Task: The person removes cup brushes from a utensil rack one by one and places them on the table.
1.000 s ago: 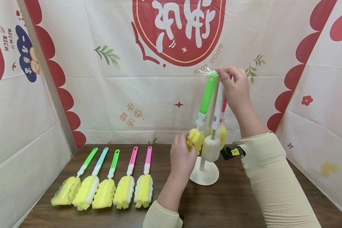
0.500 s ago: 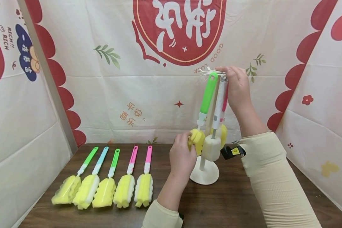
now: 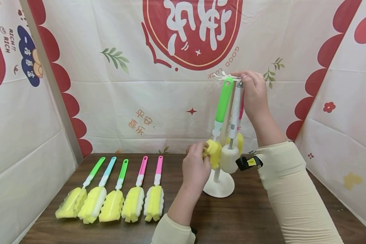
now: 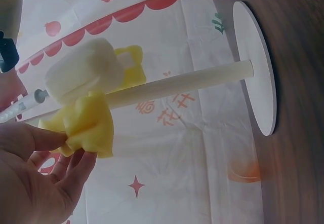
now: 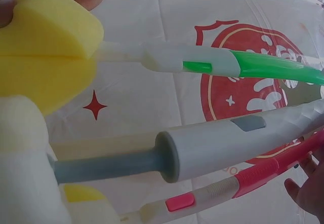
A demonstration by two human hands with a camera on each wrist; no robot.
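While the green-handled brush hung nearly upright from the stand's top, its long axis ran between both hands: the left hand pinched its yellow sponge head below, and the right hand gripped the neighbouring handle tops just beside its loop.

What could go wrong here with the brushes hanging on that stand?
The stand has a thin pole on a small round base, with three brushes hung at the top, so it could tip if pulled sideways. The left hand pinches the green brush's yellow sponge; tugging might slip its loop off the hook beside the right hand.
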